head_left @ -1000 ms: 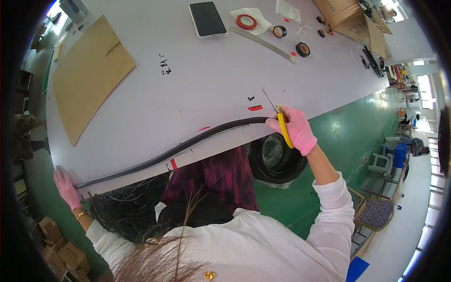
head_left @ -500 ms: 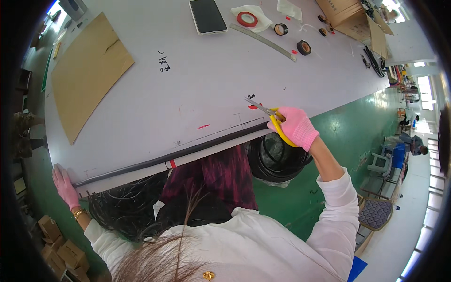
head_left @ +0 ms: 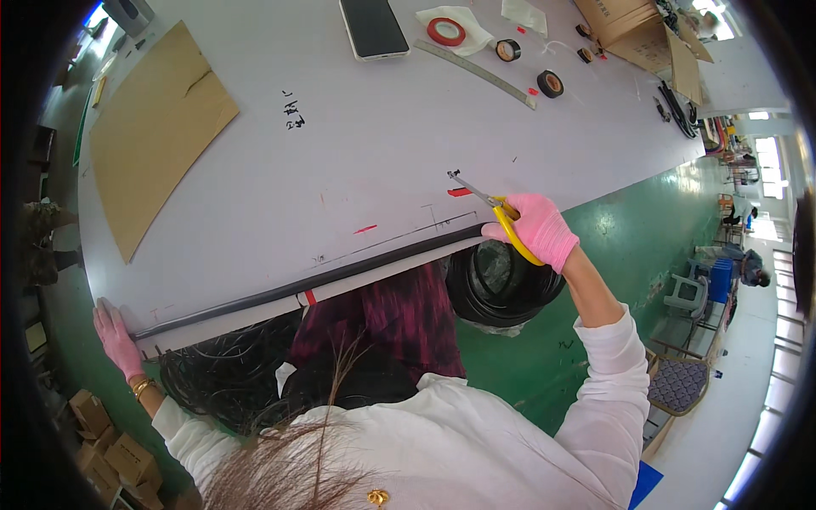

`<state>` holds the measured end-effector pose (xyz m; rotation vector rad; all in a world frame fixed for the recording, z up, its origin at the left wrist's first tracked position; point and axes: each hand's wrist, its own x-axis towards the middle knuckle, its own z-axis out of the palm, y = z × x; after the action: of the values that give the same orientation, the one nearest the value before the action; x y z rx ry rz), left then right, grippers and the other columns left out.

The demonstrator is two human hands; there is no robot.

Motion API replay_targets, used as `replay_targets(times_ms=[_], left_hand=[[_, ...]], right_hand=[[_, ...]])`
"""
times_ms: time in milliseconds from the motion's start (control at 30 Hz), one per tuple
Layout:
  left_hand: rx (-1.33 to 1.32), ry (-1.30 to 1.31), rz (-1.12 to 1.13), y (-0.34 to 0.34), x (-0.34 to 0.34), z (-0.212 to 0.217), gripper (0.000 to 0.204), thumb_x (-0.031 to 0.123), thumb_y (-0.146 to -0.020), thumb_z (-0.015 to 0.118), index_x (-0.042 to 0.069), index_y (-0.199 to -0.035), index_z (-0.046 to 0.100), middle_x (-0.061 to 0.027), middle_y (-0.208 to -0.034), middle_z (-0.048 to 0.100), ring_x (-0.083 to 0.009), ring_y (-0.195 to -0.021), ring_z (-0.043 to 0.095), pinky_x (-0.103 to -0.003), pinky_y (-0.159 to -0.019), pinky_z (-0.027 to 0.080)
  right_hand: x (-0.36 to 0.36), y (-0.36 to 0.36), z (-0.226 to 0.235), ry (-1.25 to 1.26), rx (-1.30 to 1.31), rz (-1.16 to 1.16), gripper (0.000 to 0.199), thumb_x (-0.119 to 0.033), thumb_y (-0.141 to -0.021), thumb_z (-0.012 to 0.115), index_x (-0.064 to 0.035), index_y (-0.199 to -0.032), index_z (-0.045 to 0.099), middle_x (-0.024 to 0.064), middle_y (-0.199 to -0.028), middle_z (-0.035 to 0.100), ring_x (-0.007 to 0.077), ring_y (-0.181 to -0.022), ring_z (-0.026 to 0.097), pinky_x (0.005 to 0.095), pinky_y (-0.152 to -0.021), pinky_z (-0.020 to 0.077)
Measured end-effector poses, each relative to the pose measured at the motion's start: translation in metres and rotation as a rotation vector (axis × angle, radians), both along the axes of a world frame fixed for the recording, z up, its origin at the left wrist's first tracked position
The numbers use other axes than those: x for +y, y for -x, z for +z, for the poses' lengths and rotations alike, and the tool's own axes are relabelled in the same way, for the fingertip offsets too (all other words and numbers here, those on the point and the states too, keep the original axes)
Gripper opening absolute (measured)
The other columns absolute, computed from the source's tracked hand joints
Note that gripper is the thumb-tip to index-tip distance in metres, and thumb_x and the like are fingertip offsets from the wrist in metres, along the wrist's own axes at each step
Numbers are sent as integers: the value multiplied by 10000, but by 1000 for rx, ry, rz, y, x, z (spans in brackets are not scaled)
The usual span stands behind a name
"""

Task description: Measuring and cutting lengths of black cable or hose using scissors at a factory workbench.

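Now my right hand (head_left: 540,231) grips yellow scissors (head_left: 503,219), thumb at one end of the black tube (head_left: 340,274). It lies along the counter (head_left: 357,161) edge; my left hand (head_left: 117,342), fingers flat, is by its other end. Maybe I'm measuring; next needs steady hands.
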<state>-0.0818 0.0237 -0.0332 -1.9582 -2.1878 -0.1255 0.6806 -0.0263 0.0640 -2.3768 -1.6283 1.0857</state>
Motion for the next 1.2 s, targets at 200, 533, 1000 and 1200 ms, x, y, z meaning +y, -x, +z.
replay_targets(times_ms=[200,533,1000,1200], left_hand=[[112,-10,-88,6,-1,-4,486,296,-1009,378,79,-1443,397,-88,-1494,389,-307,-1391,302,-391,-1144,246],[98,-19,-77,22,-1,-11,520,349,-996,407,82,-1443,404,-167,-1485,377,-322,-1387,313,-406,-1138,244],[-58,-50,16,-7,0,3,485,303,-990,431,58,-1409,429,-196,-1466,390,-339,-1363,346,-415,-1127,270],[-4,-95,-270,-149,-5,-15,455,129,-910,498,51,-1358,499,-174,-1470,408,-351,-1383,348,-454,-1150,280]], right_hand=[[4,2,1,51,-22,-15,407,-356,-745,783,1,-798,596,137,-646,536,234,-587,477,355,-615,448],[15,10,7,115,-140,128,354,-336,-784,730,-4,-826,613,190,-688,579,347,-663,571,396,-648,474],[21,1,-11,169,-336,254,425,-416,-817,688,8,-824,648,219,-753,632,393,-760,624,427,-690,509],[27,-3,-13,187,-337,296,486,-467,-781,703,13,-847,670,240,-794,642,402,-794,631,441,-715,513]])
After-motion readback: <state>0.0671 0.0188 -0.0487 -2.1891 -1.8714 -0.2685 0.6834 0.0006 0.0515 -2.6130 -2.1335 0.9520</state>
